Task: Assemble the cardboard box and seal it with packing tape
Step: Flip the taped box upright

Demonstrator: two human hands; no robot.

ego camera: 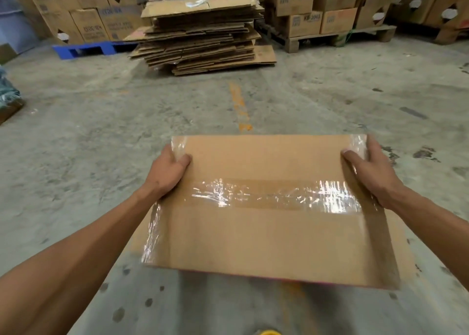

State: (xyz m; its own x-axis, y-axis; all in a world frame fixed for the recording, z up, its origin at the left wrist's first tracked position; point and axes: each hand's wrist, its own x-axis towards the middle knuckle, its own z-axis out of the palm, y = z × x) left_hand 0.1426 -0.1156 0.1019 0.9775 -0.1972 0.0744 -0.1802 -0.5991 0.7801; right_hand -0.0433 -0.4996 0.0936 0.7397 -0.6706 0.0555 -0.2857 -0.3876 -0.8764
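At centre frame, low, a brown rectangular cardboard box (266,233) is held above the grey concrete floor (101,131), closed top face toward the camera. A strip of clear glossy packing tape (266,195) runs 9-to-3 across the middle seam; more tape wraps the left and right edges. The left hand (168,171) grips the box's 10 o'clock corner, thumb on top, fingers hidden behind the side. The right hand (369,168) grips the 2 o'clock corner the same way. At 12 o'clock, well apart, a stack of flattened brown cardboard sheets (200,35) sits on the floor. A blue plastic pallet (83,49) lies at 10 o'clock, printed brown cartons (302,10) on a pallet at 1 o'clock. An orange painted line (239,106) marks the floor between box and stack.
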